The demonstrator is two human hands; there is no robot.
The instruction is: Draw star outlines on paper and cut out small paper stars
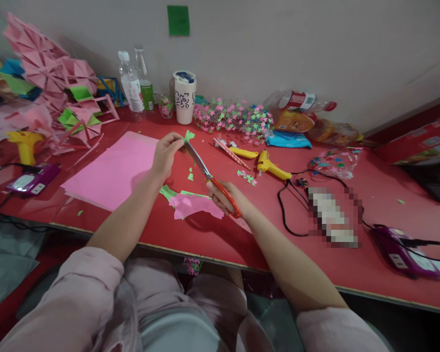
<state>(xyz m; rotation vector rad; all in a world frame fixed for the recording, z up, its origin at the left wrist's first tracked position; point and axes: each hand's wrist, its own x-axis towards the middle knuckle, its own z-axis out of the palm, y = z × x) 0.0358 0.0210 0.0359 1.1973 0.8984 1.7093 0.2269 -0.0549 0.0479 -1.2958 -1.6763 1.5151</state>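
Between the fingertips of my left hand (167, 152) is a small piece of green paper (189, 135). My right hand (227, 198) is wrapped round the orange-red handles of a pair of scissors (204, 168), whose blades point up and left to the green paper. Below the scissors, pink paper scraps (196, 206) lie over green paper scraps (167, 192) on the red table (190, 239). Small green offcuts (190, 174) rest under the blades. A stack of pink sheets (112, 168) lies left of and partly behind my left forearm.
Right of the scissors lie a yellow glue gun (273, 167), a yellow cutter (244, 153) and paper stars (247, 177). Bottles (131, 88), a cup (185, 100) and bags of stars (234, 120) line the wall. Pink folded paper shapes (47, 63) and another glue gun (26, 145) stand left.
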